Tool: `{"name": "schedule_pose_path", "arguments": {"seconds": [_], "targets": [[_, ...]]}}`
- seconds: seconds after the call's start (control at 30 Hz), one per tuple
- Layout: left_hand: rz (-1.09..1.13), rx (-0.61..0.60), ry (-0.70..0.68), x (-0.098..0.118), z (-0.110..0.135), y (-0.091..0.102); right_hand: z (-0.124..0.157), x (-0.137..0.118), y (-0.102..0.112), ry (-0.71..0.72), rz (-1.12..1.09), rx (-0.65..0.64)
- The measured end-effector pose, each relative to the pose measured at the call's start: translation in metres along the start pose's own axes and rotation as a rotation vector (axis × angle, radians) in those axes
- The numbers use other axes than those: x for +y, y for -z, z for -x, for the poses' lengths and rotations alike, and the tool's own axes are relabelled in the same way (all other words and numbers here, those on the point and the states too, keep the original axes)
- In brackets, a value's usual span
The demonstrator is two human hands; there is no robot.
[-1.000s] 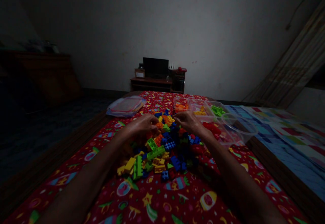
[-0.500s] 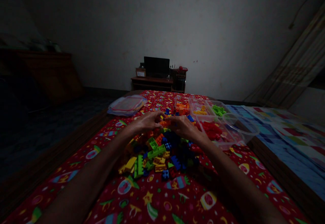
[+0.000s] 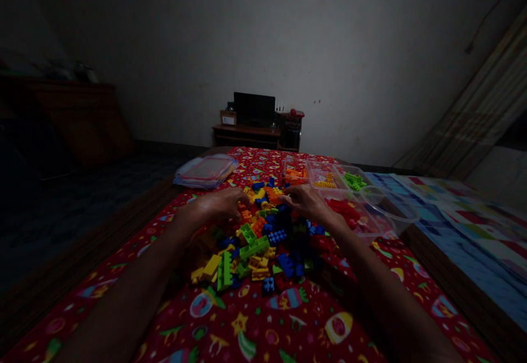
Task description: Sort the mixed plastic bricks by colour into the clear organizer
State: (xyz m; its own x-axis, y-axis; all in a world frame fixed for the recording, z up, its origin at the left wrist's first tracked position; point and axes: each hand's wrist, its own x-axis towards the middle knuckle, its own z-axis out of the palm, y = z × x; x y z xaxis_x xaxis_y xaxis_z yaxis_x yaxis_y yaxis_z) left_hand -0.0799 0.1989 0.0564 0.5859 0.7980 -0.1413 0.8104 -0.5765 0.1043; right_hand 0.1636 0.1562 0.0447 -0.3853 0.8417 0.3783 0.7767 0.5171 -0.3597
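A heap of small plastic building bricks (image 3: 259,236) in yellow, green, blue, orange and red lies on a red patterned cloth (image 3: 263,319). My left hand (image 3: 220,205) rests on the heap's left far side, fingers curled down into the bricks. My right hand (image 3: 307,202) is on the right far side, fingers bent and touching bricks near the top of the heap. What either hand grips, if anything, is hidden in the dim light.
A clear divided box (image 3: 373,212) at the right holds sorted orange, yellow, green and red bricks. Its clear lid (image 3: 206,169) lies at the far left. A checkered mat (image 3: 465,225) lies to the right. A low table with a dark screen (image 3: 254,110) stands by the wall.
Half a second ago the hands met together above the heap's far end. They have since parted and lowered onto the bricks, left hand to the left, right hand to the right.
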Motion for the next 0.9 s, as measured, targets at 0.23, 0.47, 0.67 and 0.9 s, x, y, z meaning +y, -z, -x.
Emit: {"name": "schedule_pose_path", "arguments": {"seconds": [0.23,0.47,0.67,0.9], "targets": [[-0.015,0.074,-0.091,-0.006,-0.012,-0.014,-0.042,0.036,0.025,-0.301,0.131,0.249],[0.319,0.315,-0.028,-0.016,-0.01,0.005,-0.07,0.044,0.027,-0.308,0.068,0.242],[0.531,0.389,-0.018,-0.013,-0.015,0.002,-0.036,-0.003,-0.006,0.023,-0.148,0.02],[0.584,0.443,-0.103,-0.005,-0.02,-0.003,-0.028,-0.015,-0.011,0.085,-0.025,-0.018]]}}
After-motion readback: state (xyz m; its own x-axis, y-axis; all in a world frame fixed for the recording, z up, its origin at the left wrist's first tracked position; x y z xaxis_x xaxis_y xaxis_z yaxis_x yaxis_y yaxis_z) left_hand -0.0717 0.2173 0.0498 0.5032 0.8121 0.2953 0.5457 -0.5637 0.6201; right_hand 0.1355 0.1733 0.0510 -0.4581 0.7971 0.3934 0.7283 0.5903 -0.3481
